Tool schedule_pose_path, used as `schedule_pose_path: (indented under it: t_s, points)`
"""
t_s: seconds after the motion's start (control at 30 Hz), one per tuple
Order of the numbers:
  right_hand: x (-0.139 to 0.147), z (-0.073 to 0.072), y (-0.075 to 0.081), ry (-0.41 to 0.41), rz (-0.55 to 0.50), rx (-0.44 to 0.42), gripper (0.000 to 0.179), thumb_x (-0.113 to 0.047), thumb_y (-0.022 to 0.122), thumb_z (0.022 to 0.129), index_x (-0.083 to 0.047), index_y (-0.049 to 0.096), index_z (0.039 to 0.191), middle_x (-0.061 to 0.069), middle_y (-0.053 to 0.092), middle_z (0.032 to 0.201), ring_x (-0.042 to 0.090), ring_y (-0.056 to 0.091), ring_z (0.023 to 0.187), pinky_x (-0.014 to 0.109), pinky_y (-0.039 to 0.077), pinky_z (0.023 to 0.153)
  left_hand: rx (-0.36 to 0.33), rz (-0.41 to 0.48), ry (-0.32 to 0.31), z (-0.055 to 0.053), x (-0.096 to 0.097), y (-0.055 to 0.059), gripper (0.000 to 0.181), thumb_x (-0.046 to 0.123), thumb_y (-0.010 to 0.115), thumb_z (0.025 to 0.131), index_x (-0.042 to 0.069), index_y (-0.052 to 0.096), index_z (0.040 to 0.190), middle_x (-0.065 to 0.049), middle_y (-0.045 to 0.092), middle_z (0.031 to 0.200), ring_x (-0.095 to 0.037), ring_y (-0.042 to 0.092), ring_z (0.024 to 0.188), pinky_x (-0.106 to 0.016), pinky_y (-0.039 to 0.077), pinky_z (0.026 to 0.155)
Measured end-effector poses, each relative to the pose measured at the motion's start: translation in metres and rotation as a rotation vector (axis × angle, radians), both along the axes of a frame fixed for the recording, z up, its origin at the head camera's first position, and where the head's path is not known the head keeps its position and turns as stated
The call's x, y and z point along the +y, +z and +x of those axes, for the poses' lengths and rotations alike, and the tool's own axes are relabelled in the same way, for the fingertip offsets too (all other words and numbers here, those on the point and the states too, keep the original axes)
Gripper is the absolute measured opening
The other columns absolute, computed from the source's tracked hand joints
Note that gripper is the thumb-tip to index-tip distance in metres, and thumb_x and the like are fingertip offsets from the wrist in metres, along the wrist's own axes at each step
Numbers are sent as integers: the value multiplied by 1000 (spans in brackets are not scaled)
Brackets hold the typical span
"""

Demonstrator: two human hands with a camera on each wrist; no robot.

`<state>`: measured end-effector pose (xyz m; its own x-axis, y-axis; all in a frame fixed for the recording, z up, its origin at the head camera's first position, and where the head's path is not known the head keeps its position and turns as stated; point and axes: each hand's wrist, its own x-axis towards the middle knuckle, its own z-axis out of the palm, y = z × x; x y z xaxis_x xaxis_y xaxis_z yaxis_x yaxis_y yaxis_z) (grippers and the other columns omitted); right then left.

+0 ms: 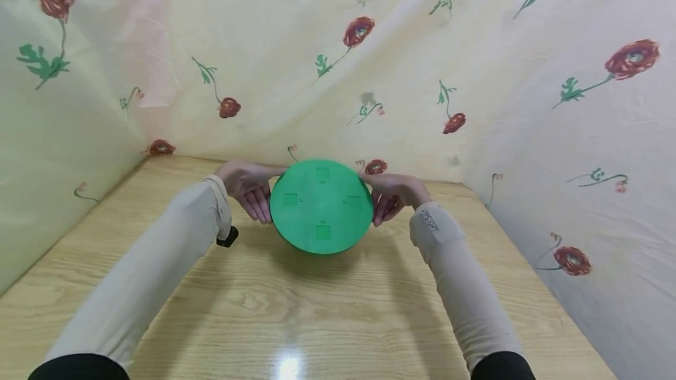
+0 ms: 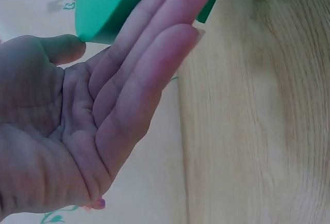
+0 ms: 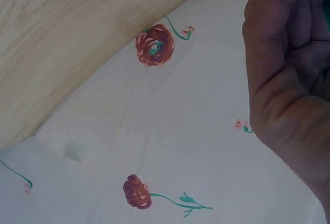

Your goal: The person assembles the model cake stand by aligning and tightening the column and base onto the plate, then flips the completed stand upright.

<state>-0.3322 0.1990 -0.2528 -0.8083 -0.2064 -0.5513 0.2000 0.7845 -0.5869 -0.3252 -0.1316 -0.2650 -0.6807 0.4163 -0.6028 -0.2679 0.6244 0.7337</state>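
A green round disc point(image 1: 323, 204) with square recesses and small marks on its face is between my two hands, above the wooden table in the head view. My left hand point(image 1: 249, 189) holds its left edge, thumb at the upper rim and fingers lower along the side. From the left wrist, the disc's underside point(image 2: 131, 7) shows behind the long fingers of the left hand point(image 2: 98, 95), with green parts projecting below. On the opposite edge, my right hand point(image 1: 395, 193) holds the disc with its thumb at the rim. The right wrist view shows mostly the side of the right hand point(image 3: 289, 74).
The wooden table point(image 1: 317, 315) spreads beneath the hands, with shadows on it. A flowered cloth point(image 1: 296, 46) rises behind and along both sides. A small black object point(image 1: 227, 237) sits at the left wrist.
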Motion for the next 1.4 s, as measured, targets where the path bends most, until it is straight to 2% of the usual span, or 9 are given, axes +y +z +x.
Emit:
schedule_pose_path:
  t_s: [0.27, 0.43, 0.53, 0.7, 0.83, 1.07, 1.3, 1.4]
  points:
    - [2, -3, -9, -9, 11, 18, 89, -70, 26, 105, 4, 72, 89, 14, 73, 73, 21, 71, 64, 36, 60, 70, 3, 19, 25, -5, 1, -11, 87, 67, 31, 105, -8, 74, 97, -17, 76, 83, -24, 76, 74, -35, 62, 74]
    - [1, -8, -16, -8, 6, 34, 87, -74, 34, 102, 3, 72, 89, 14, 72, 73, 20, 69, 62, 36, 61, 68, 18, 27, 42, -6, 1, -16, 80, 64, 35, 106, -6, 74, 91, -15, 75, 79, -22, 75, 71, -34, 62, 73]
    - [1, -10, -19, -15, -6, 45, 84, -75, 40, 99, 3, 72, 89, 14, 72, 74, 20, 69, 62, 40, 61, 73, 42, 26, 57, -7, 1, -19, 77, 61, 36, 107, -4, 73, 90, -13, 75, 77, -20, 74, 70, -35, 62, 74]
    - [2, -11, -25, -28, -34, 63, 78, -72, 46, 100, 0, 72, 87, 14, 72, 75, 20, 68, 62, 40, 61, 73, 62, 49, 78, -8, -1, -25, 70, 54, 32, 111, -3, 68, 94, -10, 74, 76, -18, 73, 68, -34, 61, 77]
    - [2, -11, -28, -13, -48, 61, 72, -63, 44, 105, 0, 71, 84, 11, 71, 73, 18, 67, 62, 36, 61, 69, 65, 69, 95, -9, -3, -29, 67, 50, 31, 112, -3, 67, 94, -9, 73, 74, -17, 72, 67, -33, 61, 74]
    - [2, -12, -29, 0, -58, 52, 69, -53, 35, 111, 1, 70, 85, 9, 70, 71, 16, 65, 61, 36, 61, 73, 71, 80, 122, -9, -4, -30, 64, 48, 32, 113, -2, 65, 92, -8, 72, 72, -16, 71, 66, -32, 61, 72]
    - [2, -14, -31, 7, -70, 45, 69, -56, 38, 110, 0, 70, 85, 9, 70, 71, 16, 65, 60, 34, 61, 69, 68, 76, 108, -9, -5, -30, 64, 47, 29, 113, -1, 65, 90, -7, 71, 73, -16, 71, 67, -30, 60, 71]
    - [2, -14, -32, 2, -73, 41, 68, -56, 38, 110, 0, 70, 85, 9, 70, 71, 16, 65, 61, 36, 61, 72, 69, 83, 110, -8, -5, -30, 63, 46, 30, 113, -1, 65, 89, -7, 70, 73, -16, 70, 68, -30, 60, 71]
